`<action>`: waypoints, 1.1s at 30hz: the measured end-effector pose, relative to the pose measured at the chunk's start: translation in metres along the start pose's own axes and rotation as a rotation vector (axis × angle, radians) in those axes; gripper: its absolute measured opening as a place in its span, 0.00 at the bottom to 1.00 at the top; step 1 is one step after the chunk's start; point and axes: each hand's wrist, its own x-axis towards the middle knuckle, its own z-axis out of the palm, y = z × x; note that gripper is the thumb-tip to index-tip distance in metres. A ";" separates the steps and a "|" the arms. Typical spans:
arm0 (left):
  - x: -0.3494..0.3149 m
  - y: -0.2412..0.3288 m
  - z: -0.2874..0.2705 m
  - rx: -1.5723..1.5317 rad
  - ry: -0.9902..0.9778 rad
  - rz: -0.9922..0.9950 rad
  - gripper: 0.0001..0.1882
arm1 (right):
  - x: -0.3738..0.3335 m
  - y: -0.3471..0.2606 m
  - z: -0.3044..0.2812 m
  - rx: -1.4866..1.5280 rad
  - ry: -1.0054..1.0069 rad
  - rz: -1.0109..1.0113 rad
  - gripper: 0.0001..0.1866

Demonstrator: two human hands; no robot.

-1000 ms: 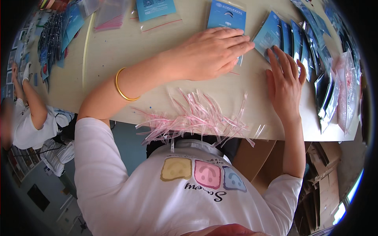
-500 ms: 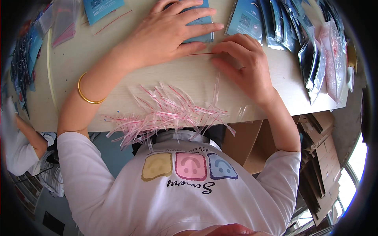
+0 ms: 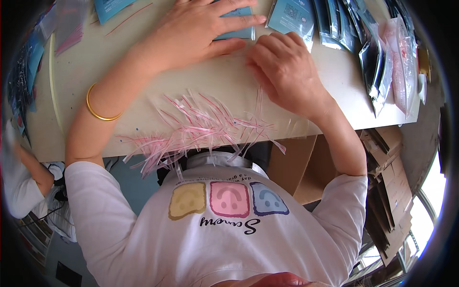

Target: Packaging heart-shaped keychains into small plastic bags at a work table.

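Observation:
My left hand [image 3: 198,31] lies flat with spread fingers over a blue packet [image 3: 241,32] in a clear sleeve, pinning it to the table. Close to the packet's near right corner, my right hand [image 3: 284,64] is closed, its fingers curled in and slightly blurred. Whatever sits between those fingertips is hidden. Nearer my body, a loose heap of clear strips with red lines [image 3: 203,131] lies along the table's front edge, some hanging over it.
Blue packets [image 3: 337,24] stand in a row at the far right, beside a pinkish clear bag [image 3: 400,71]. Clear bags [image 3: 71,24] and another blue packet [image 3: 112,7] lie far left. An open cardboard box [image 3: 291,162] is below the table. Another person's arm [image 3: 33,165] shows at left.
The fingers of my right hand have curled in, and the thin red line seen between my hands is out of sight. My left hand still presses the packet; the whole view has shifted slightly.

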 end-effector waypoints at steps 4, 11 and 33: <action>-0.002 0.000 0.002 -0.026 -0.010 -0.016 0.26 | -0.024 -0.007 -0.056 1.300 -0.089 0.016 0.03; 0.004 -0.002 0.010 0.008 -0.023 0.010 0.27 | -0.087 -0.025 -0.022 0.484 -0.112 0.188 0.09; -0.030 0.003 -0.024 -0.034 0.045 0.021 0.19 | 0.001 0.025 0.026 0.088 0.234 -0.143 0.08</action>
